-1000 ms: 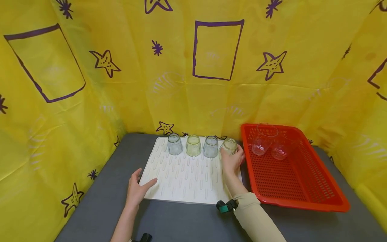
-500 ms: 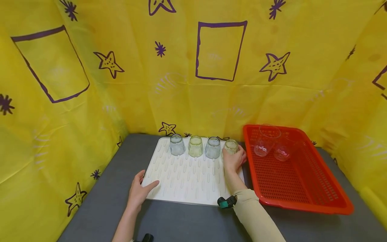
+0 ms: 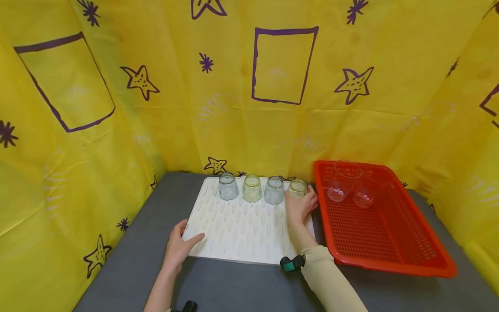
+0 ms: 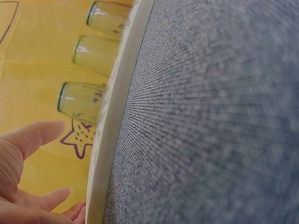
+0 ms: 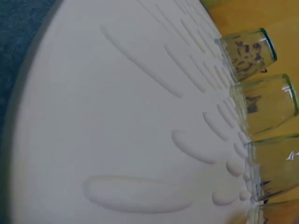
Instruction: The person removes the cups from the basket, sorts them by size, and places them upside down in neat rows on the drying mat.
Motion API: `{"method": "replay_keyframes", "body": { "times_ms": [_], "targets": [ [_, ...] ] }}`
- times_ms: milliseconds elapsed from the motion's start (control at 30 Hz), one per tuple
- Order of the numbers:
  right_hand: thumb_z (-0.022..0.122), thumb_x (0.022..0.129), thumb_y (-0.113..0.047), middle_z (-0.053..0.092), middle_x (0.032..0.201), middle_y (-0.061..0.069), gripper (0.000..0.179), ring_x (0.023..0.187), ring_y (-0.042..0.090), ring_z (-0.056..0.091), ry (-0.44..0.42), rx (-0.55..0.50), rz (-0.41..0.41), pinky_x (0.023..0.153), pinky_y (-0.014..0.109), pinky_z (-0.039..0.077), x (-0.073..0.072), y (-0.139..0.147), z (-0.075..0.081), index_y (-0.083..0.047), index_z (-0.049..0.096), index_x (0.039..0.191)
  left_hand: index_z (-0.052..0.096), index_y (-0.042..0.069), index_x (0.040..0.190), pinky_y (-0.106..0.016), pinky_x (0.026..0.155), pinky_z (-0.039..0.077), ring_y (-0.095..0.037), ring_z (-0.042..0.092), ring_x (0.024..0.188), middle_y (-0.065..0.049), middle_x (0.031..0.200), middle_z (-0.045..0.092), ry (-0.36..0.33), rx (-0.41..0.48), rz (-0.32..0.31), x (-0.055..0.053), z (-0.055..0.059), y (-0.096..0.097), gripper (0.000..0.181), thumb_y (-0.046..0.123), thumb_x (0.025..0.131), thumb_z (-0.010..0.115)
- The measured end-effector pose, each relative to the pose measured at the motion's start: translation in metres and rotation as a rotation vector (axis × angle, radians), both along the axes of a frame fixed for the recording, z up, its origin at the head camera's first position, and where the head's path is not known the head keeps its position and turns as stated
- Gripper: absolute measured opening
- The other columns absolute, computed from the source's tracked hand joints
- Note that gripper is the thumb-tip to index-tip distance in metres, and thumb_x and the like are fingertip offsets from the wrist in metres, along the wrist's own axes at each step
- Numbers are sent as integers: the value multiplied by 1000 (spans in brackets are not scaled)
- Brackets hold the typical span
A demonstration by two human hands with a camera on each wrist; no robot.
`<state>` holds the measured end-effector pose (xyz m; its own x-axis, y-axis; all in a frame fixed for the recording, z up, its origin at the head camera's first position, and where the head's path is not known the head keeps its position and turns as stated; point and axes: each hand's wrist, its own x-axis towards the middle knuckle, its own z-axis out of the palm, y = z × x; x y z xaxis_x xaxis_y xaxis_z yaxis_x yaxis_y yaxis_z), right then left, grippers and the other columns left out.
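Observation:
My right hand (image 3: 301, 207) grips a pale yellow-green glass (image 3: 297, 187) at the right end of a row of glasses, thumb on one side and fingers round the other. The row lies along the back of a white ridged mat (image 3: 238, 234) and also has a bluish glass (image 3: 274, 190), a yellow-green glass (image 3: 252, 189) and another bluish glass (image 3: 228, 187). They stand mouth down, narrower ends up. At the mat's front left, my left hand (image 3: 179, 247) has its thumb stretched over the surface and its fingers by the edge. The left wrist view shows these fingers (image 4: 56, 198) holding no glass.
Right of the mat, a red perforated basket (image 3: 390, 251) sits with its rim close to my right hand. Two clear glasses (image 3: 339, 188) are at its back left. A dark grey table (image 3: 234, 286) lies beneath, with a yellow patterned cloth (image 3: 218, 130) hanging behind and beside it.
The head view has shifted slightly. My right hand keeps its grip on the right-end glass, which has barely moved. My left hand stays at the mat's left edge.

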<state>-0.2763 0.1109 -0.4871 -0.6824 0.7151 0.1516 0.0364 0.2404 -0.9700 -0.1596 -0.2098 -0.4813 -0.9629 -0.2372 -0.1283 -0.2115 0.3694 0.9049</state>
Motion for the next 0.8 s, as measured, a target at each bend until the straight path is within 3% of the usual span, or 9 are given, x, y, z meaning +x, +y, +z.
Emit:
{"method": "replay_keyframes", "body": {
  "times_ms": [367,567,667,800],
  "targets": [
    [81,76,-13,31,143,10,74,132,35,26,157,22,168,106,52,23,28,-23,23,-11,42,139,25,-3,148,-55,109,26,-43,27,136,-29,149,27,-1,-2,-3,-1,-4,-3,86,22,84,76],
    [78,80,-11,32,141,12,69,129,34,30,152,-134,259,102,48,31,47,-21,59,-11,42,139,25,-3,148,-55,107,27,-43,29,133,-29,147,27,-11,3,-11,-2,-4,-2,87,22,83,77],
    [76,83,-13,32,139,11,70,122,34,34,139,-240,324,95,41,36,58,-12,80,-12,38,142,24,-2,148,-56,107,27,-43,29,132,-30,147,26,-15,0,-20,-2,-4,-2,88,22,83,77],
    [72,87,-11,31,138,4,70,117,25,36,139,-317,425,92,30,36,69,6,107,-15,34,146,23,-3,148,-56,107,26,-44,29,132,-30,147,24,-16,3,-24,-3,-5,-2,89,21,83,77]
  ]
}}
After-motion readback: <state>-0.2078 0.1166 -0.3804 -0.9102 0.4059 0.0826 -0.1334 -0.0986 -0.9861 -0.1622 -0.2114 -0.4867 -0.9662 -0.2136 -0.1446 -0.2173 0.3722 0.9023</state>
